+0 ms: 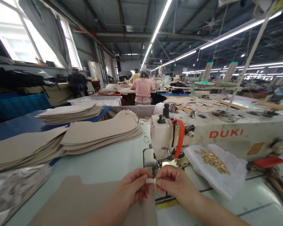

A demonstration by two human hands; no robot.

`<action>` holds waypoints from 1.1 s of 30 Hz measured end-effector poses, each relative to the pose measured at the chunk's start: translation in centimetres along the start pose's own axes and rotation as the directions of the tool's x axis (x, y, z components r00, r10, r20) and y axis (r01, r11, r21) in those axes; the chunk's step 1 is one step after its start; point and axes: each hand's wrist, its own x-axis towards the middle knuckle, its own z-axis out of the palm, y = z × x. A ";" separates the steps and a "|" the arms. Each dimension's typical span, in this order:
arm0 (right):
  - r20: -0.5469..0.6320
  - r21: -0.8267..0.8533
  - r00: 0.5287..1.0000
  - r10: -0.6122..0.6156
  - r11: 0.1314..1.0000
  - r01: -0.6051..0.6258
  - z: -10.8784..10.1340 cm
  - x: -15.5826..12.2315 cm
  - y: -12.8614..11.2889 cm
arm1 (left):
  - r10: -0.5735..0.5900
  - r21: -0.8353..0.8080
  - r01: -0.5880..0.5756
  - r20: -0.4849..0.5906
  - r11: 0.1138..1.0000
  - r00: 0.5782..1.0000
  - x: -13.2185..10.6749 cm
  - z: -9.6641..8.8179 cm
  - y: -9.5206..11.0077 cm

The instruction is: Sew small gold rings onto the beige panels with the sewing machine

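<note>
My left hand [138, 183] pinches a short pale strip [150, 180] between thumb and fingers. Facing it, the fingertips of my right hand [171, 180] are closed on a small gold metal ring [155, 181], which meets the strip's end; whether the strip passes through it I cannot tell. Both hands are just in front of the needle area of a white sewing machine [161, 135]. Beneath my left hand lies a flat beige cut panel [85, 201]. Right of the machine head, a white plastic bag [226, 185] holds several loose gold rings [212, 160].
Stacks of beige panels [101, 130] fill the table's left side, near a clear plastic bag [16, 185]. An orange strap [180, 138] hangs on the machine head. Thread cones [207, 72] stand at the right rear. Beyond, a person in pink [142, 88] sits facing away.
</note>
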 end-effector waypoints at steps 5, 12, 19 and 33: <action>-0.002 0.017 1.000 0.016 1.000 -0.016 0.3 -0.3 -0.1 | -0.067 -0.030 0.069 0.061 0.997 0.996 -0.3 0.4 0.4; 0.108 -0.020 0.993 0.045 0.999 -0.043 0.0 -0.7 0.1 | -0.068 0.123 0.054 0.117 0.991 0.991 -1.1 0.3 1.0; 0.083 -0.242 0.993 -0.088 0.964 0.106 1.0 -1.9 0.2 | 0.146 0.531 -0.192 0.127 0.825 0.981 -0.3 -1.2 -0.8; 0.056 -0.433 0.931 -0.362 0.831 0.349 0.6 -1.8 0.4 | 0.233 0.318 -0.239 0.056 0.918 0.971 -0.2 -0.9 -0.9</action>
